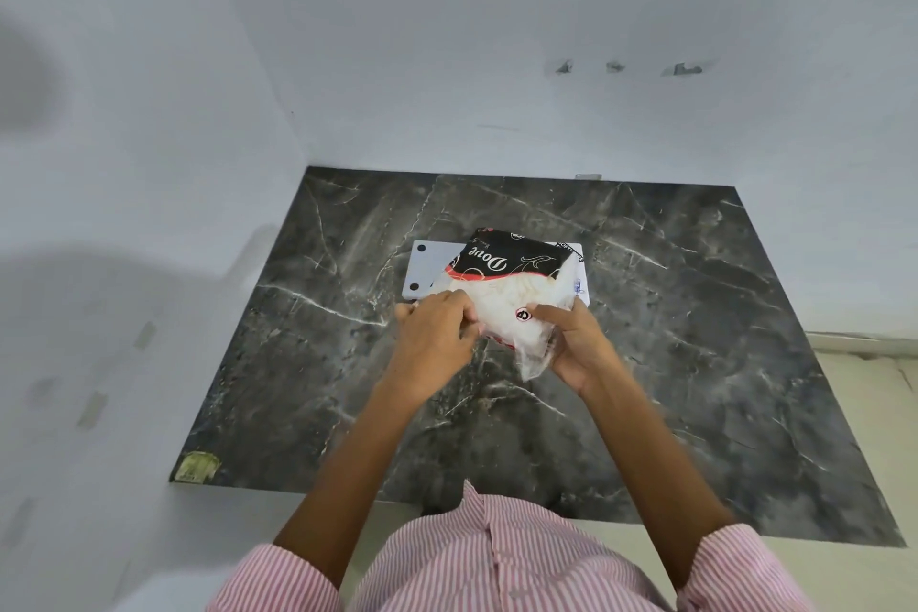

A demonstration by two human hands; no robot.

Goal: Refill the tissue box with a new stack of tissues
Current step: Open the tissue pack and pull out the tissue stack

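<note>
Opening the tissue pack (511, 293) is the step I judge to be in hand. I see the pack held just above the dark marble-patterned table (695, 313), its black printed end pointing away from me and its clear plastic end, with white tissues showing through, toward me.

Left hand (437, 333): closed, fingers pinching the near left edge of the wrapper. Right hand (576, 343): curled around the near right corner, thumb on top of the plastic beside a small round red mark, fingers underneath gathering loose film. Both hands grip the same pack.

A flat white panel with dark dots at its left corners (427, 271) lies on the table directly beneath and behind the pack. I take it to be the tissue box or its base, but the pack hides most of it, so I cannot tell whether it is open.

Task progress, as I judge it: early. The tissues are still inside the wrapper and nothing has gone into the box.

The next move calls for:
1. Parting the film at the near end, hands pulling in opposite directions.
2. Sliding the stack out whole, keeping it square.
3. Keeping the grip light, since the film is slack and the tissues compress easily.
</note>
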